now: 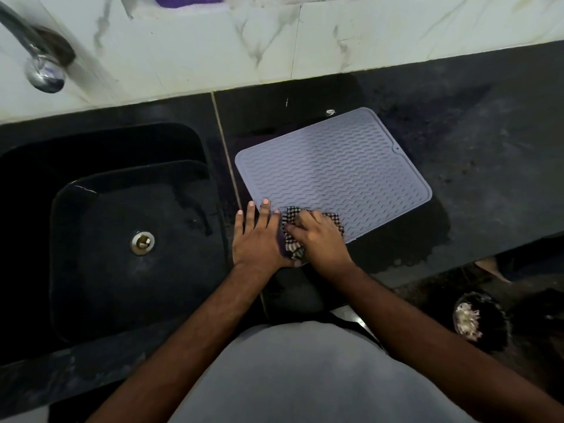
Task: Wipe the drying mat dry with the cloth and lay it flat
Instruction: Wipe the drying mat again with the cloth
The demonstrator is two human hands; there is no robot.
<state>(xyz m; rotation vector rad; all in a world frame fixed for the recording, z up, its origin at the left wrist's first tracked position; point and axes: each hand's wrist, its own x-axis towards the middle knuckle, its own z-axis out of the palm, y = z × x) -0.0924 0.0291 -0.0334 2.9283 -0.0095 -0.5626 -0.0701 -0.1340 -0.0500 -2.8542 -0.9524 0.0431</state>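
Grey cloth of the person's shirt (305, 377) fills the bottom of the view, and two bare forearms reach forward from it over the dark stone bench (488, 166). On the bench lies the grey silicone drying mat (332, 166), flat, ribbed with wavy lines, turned at a slant to the bench edge, with its near corner hidden under the hands. The left hand (259, 239) rests palm down with fingers spread and straight, its fingertips on the mat's near left edge and the rest of it on the bench just beside the mat; it grips nothing. The right hand (320, 236) is curled down over a bunched black-and-white checked cloth (293, 248), pressing it onto the near corner of the mat, with folds of cloth showing on both sides of the knuckles. The two hands sit side by side, touching or very nearly so at the thumbs. Left of the mat, past a pale seam in the stone, is a black sink (122, 239) with a metal drain (142, 242). A chrome tap (39, 62) juts out over it from the white marbled wall (274, 41). Low on the right, below the bench edge, stands a dark bin holding pale scraps (467, 322).
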